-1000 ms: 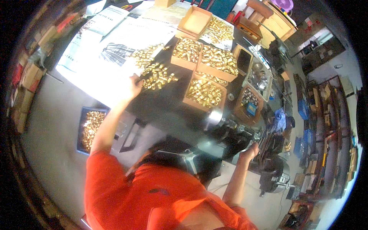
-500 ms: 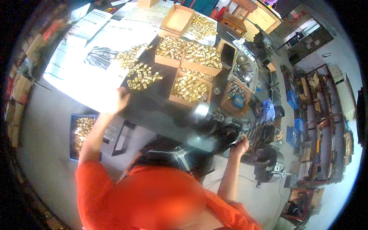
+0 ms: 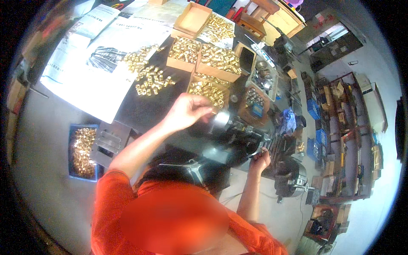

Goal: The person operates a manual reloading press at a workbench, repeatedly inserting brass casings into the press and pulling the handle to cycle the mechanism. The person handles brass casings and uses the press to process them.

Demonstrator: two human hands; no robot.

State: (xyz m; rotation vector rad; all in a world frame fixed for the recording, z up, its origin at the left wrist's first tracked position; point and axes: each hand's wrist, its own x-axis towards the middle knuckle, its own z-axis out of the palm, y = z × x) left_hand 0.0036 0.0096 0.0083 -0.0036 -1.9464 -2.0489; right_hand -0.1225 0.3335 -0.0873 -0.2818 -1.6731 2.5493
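My left hand (image 3: 190, 111) is at the round metal chuck (image 3: 221, 120) of a small bench lathe (image 3: 250, 137). Its thumb and fingers are pinched together, and whatever they hold is too small to make out. Further right, my right hand (image 3: 260, 161) is closed around a small lever handle at the lathe's other end. Just beyond my left hand stands a cardboard box of short brass fittings (image 3: 208, 92). Loose brass fittings (image 3: 154, 81) lie on the dark tabletop to its left, beside spread newspaper (image 3: 100, 91).
Below the table's left side is a blue crate (image 3: 70, 153) of brass pieces. More cardboard boxes (image 3: 219, 74) of brass parts stand behind the lathe, with a tray of metal tooling (image 3: 263, 80) to their right. Shelves (image 3: 352, 140) line the right wall.
My left hand has moved right, from the table edge by the loose brass fittings to the lathe's chuck. My right hand stays at the lathe's lever. The whole view has shifted slightly.
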